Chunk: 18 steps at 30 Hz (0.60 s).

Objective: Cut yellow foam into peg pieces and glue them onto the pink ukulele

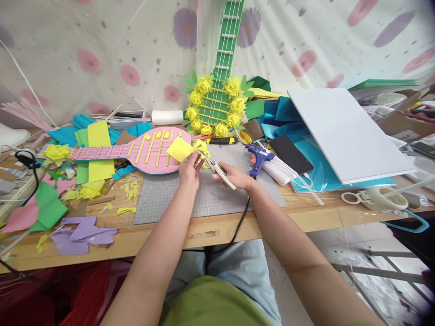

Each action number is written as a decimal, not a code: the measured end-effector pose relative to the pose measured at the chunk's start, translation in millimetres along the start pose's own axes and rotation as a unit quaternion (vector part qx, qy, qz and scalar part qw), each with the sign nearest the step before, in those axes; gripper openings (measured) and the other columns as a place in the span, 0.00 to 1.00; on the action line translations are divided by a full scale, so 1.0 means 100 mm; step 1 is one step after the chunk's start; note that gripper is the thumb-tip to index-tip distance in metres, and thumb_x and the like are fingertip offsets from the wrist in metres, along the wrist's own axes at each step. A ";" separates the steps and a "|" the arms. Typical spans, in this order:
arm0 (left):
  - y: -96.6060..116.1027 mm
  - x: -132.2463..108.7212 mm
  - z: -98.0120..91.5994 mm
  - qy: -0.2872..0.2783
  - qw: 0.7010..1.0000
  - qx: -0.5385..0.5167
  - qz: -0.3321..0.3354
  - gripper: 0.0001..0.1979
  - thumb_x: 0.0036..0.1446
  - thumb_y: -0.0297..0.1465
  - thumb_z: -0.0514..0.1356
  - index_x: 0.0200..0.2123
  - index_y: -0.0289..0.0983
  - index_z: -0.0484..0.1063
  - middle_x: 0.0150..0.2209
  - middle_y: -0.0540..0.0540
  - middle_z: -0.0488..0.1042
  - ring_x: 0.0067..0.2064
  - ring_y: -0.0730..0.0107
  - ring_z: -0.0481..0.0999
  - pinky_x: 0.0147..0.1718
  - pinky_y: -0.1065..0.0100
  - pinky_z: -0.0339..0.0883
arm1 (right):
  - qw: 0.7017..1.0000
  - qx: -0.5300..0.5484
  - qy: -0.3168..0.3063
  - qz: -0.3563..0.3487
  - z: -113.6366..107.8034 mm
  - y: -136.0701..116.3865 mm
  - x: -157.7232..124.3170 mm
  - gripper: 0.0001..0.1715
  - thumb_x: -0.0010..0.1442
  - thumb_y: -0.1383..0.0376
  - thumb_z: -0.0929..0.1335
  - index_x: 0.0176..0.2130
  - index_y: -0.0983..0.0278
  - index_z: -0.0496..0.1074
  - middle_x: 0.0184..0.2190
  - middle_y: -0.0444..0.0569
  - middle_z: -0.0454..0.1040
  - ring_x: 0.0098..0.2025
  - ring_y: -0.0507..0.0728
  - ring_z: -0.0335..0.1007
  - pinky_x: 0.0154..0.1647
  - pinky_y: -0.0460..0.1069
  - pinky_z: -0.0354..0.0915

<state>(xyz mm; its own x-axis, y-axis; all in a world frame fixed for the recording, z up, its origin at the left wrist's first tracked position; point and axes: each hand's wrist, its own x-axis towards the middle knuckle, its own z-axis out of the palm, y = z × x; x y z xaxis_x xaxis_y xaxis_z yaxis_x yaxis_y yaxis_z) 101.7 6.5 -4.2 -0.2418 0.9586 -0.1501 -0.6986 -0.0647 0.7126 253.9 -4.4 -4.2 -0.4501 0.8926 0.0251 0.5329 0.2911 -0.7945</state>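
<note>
Over the grey cutting mat, my left hand pinches a piece of yellow paper. My right hand is wrapped round white-handled scissors, whose blades point up and left to the edge of the paper. Whether the blades are in the paper is too small to tell. Yellow paper scraps lie just beyond the blades. A pink paper guitar with yellow strips lies left of my left hand. Behind stands a green paper guitar ringed with yellow paper flowers.
A blue glue gun and its black cord lie right of my right hand, near a black phone. A large white board rests at the right. Purple paper scraps and green paper are at the left front.
</note>
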 end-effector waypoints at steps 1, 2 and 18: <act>-0.01 -0.01 0.00 -0.003 1.000 0.003 -0.001 0.09 0.37 0.28 0.66 0.26 0.36 0.70 0.28 0.51 0.73 0.37 0.71 0.74 0.37 0.69 0.67 | 1.000 0.002 -0.002 0.000 0.01 -0.01 0.00 0.20 0.47 0.50 0.67 0.29 0.63 0.61 0.24 0.41 0.65 0.27 0.50 0.58 0.27 0.46 0.53; -0.02 -0.02 0.01 -0.007 1.000 0.007 -0.002 0.09 0.37 0.28 0.66 0.26 0.36 0.70 0.28 0.50 0.73 0.37 0.71 0.74 0.38 0.69 0.67 | 1.000 0.009 -0.002 -0.002 0.01 -0.02 0.00 0.21 0.47 0.49 0.67 0.29 0.64 0.61 0.24 0.41 0.64 0.27 0.50 0.57 0.27 0.46 0.53; -0.06 -0.07 0.04 -0.039 0.998 0.035 -0.020 0.09 0.37 0.29 0.66 0.26 0.34 0.71 0.29 0.48 0.75 0.37 0.69 0.75 0.40 0.68 0.67 | 0.993 0.116 -0.013 0.005 -0.01 -0.05 -0.03 0.22 0.47 0.49 0.67 0.27 0.64 0.62 0.18 0.39 0.60 0.21 0.47 0.52 0.22 0.44 0.48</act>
<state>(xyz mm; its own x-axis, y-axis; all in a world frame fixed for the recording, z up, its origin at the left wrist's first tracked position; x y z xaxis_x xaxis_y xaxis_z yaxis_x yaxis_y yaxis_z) 109.8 1.2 -4.5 -0.1589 0.9789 -0.1282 -0.6567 -0.0078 0.7541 253.3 -8.1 -0.1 -0.4663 0.8846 0.0036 0.3596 0.1933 -0.9128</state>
